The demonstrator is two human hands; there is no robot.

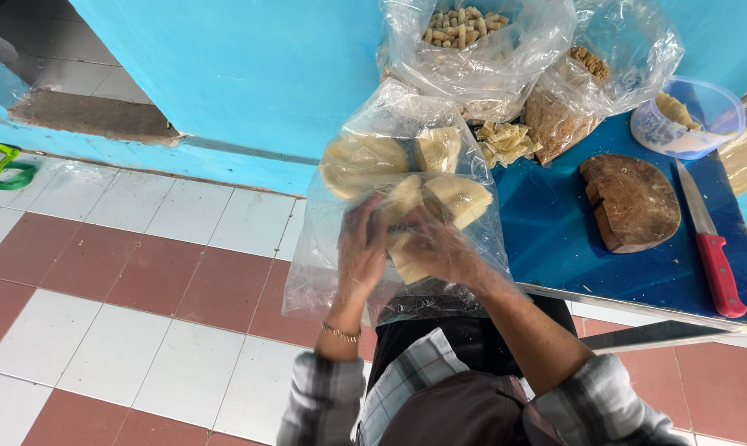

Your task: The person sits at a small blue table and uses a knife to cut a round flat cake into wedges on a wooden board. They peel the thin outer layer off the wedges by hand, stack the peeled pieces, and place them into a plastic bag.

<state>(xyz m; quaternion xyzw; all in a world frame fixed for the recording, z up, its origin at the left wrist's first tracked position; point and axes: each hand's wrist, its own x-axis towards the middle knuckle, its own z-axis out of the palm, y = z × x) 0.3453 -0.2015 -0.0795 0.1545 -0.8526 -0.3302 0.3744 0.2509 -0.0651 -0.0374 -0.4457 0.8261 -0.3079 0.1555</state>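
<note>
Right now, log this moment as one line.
left hand: grips clear bag | right hand: inside bag on pale flat pieces | knife: idle on blue table

Pale yellow pieces [390, 177] are seen in a clear bag [340, 248]. The table [555, 239] is painted blue, the knife handle [718, 274] red. The floor [134, 281] is tiled in white and maroon checks.
</note>
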